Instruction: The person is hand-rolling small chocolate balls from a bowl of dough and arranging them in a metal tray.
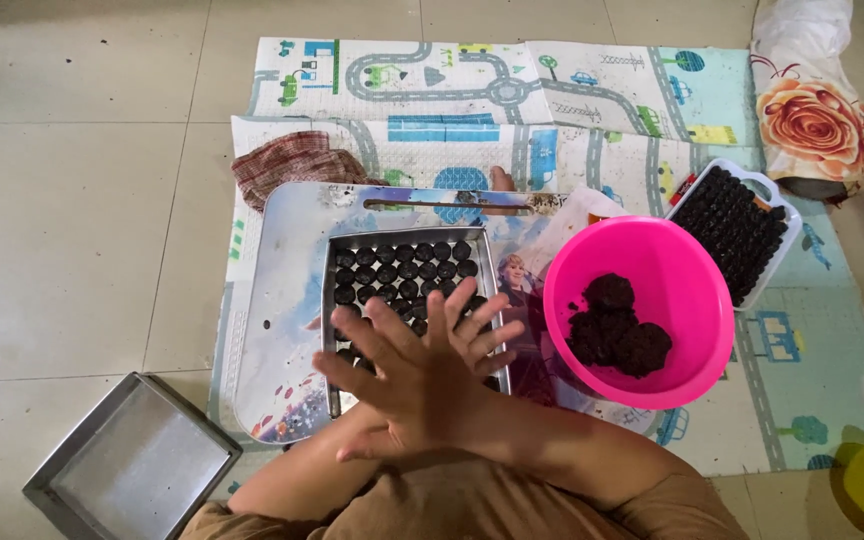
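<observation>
My right hand [407,385] lies flat on top of my left hand [490,335], palms pressed together and crossed, fingers spread. Whatever may be between the palms is hidden. The hands hover over the near end of a metal tray [330,300] filled with rows of small dark round balls [402,265]. Just right of my hands stands a pink bowl [697,290] with lumps of dark dough [617,330].
The metal tray rests on a pictured board [287,290] laid on a road-print play mat [452,90]. A white tray [790,225] full of dark balls sits at the right. An empty metal tray [132,465] lies on the tiles at lower left; a checked cloth [292,160] lies behind.
</observation>
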